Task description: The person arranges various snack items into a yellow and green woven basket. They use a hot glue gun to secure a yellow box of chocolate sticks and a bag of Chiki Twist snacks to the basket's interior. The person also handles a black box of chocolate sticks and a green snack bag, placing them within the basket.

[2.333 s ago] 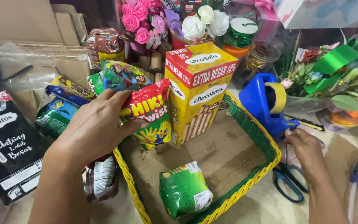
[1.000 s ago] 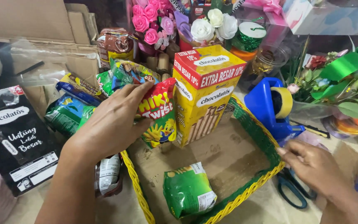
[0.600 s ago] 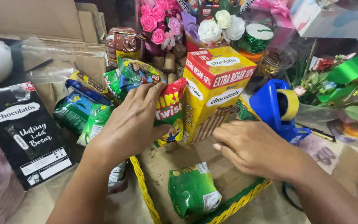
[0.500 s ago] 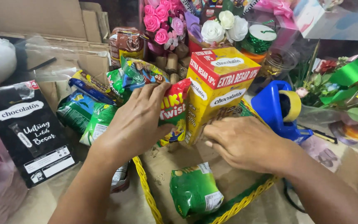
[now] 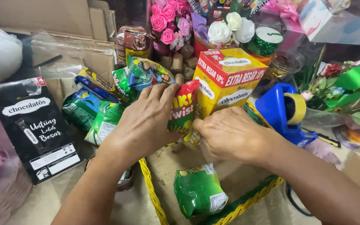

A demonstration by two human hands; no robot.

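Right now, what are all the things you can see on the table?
tall box: one, yellow and red, upright in the basket
red snack bag: one, beside the box, both hands on it
green snack bag: one, lying in the basket front
basket: one, yellow and green rim
snack packets: several, green and blue, left of the basket
black pouch: one, far left
tape dispenser: one, blue, right
flowers: pink and white, at the back
left hand: on the red bag
right hand: at the bag's lower edge
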